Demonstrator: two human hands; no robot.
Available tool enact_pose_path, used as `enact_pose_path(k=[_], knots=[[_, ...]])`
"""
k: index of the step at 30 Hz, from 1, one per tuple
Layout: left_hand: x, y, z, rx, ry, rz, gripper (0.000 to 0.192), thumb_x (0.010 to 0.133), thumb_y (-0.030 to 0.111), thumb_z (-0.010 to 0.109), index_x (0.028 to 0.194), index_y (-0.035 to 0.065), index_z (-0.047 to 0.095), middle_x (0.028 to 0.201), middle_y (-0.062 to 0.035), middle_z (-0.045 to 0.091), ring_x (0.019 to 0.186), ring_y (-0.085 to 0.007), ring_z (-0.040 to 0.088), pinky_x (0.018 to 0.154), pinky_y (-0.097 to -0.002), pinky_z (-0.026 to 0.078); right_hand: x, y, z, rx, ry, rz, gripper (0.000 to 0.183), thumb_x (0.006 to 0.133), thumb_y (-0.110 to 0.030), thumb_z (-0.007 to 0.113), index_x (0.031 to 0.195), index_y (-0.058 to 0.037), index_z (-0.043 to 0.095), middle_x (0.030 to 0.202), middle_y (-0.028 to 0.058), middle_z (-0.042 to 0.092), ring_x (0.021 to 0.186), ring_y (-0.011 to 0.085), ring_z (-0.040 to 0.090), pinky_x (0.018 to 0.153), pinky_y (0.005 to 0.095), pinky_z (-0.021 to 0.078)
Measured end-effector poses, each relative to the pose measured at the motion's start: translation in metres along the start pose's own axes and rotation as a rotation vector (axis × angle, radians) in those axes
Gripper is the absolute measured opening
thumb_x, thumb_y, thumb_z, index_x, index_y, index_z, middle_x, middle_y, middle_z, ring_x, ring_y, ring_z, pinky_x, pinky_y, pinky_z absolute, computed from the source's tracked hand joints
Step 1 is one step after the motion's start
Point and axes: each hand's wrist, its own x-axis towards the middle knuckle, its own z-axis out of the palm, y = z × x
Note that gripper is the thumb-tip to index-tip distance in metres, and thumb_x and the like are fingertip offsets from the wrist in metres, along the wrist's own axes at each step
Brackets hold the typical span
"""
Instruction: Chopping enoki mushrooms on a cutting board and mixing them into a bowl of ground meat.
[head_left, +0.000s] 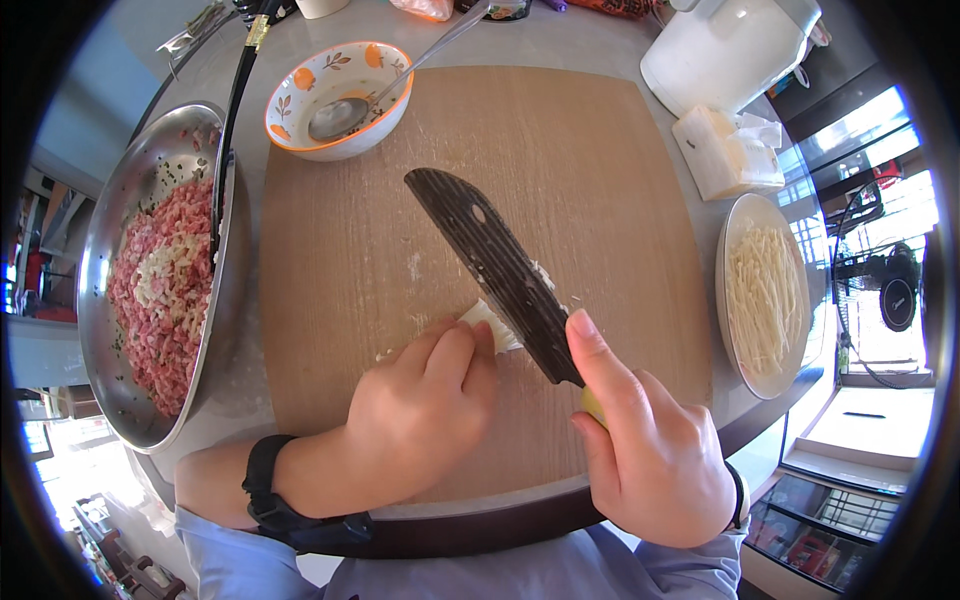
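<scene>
My right hand (649, 442) grips the yellow-green handle of a dark-bladed kitchen knife (499, 266), its blade slanting up and left over a wooden cutting board (585, 165). My left hand (427, 397) presses a small bundle of white enoki mushrooms (495, 328) on the board, its fingers curled and the blade close beside the bundle. White cut bits cling to the blade's edge. To the right, a white oval plate (726, 322) holds more enoki mushrooms (763, 300). On the left, a steel bowl (97, 255) contains minced meat (161, 300) topped with pale chopped bits.
A patterned bowl (300, 82) with a metal spoon (341, 118) rests on the board's upper left corner. Black chopsticks (234, 112) lean in the steel bowl. A tissue pack (724, 154) and a white appliance (724, 56) stand at upper right.
</scene>
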Motion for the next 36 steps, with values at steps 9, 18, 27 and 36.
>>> enact_pose_path(k=[9, 18, 27, 36], knots=[[0.002, -0.001, -0.006, -0.089, -0.004, -0.020, 0.028, 0.073, 0.001, 0.067, 0.101, -0.0037, 0.064, 0.092, -0.0164, 0.064, 0.081, -0.0289, 0.067, 0.062, -0.0324, 0.057, -0.003, -0.007, 0.003, 0.051, 0.067, 0.008, 0.073, 0.073, 0.003, 0.067, 0.141, -0.0065, 0.043, 0.077, 0.0131, 0.062, 0.056, 0.0298, 0.058, 0.054, 0.0396, 0.0491], [0.001, -0.002, 0.000, 0.037, 0.003, 0.057, 0.026, 0.069, 0.006, 0.063, 0.094, -0.0021, 0.064, 0.092, -0.0149, 0.064, 0.086, -0.0281, 0.068, 0.064, -0.0298, 0.058, -0.003, -0.008, 0.004, -0.014, 0.045, -0.013, 0.072, 0.072, 0.001, 0.070, 0.140, -0.0067, 0.046, 0.065, 0.0088, 0.051, 0.052, 0.0254, 0.053, 0.050, 0.0376, 0.0470], [0.001, -0.003, 0.001, 0.059, 0.027, 0.079, 0.018, 0.069, 0.007, 0.063, 0.085, 0.0000, 0.065, 0.084, -0.0111, 0.063, 0.080, -0.0229, 0.068, 0.057, -0.0259, 0.056, 0.003, 0.017, 0.013, -0.023, 0.068, -0.157, 0.073, 0.068, 0.000, 0.060, 0.140, -0.0089, 0.048, 0.061, 0.0041, 0.044, 0.040, 0.0160, 0.037, 0.038, 0.0308, 0.0383], [0.003, -0.001, -0.003, 0.079, -0.028, 0.040, 0.014, 0.069, 0.006, 0.064, 0.083, 0.0012, 0.064, 0.082, -0.0093, 0.061, 0.075, -0.0205, 0.067, 0.053, -0.0240, 0.054, -0.004, 0.007, 0.008, -0.004, 0.008, -0.076, 0.075, 0.074, 0.002, 0.066, 0.144, -0.0069, 0.039, 0.072, 0.0152, 0.059, 0.058, 0.0315, 0.059, 0.057, 0.0396, 0.0509]])
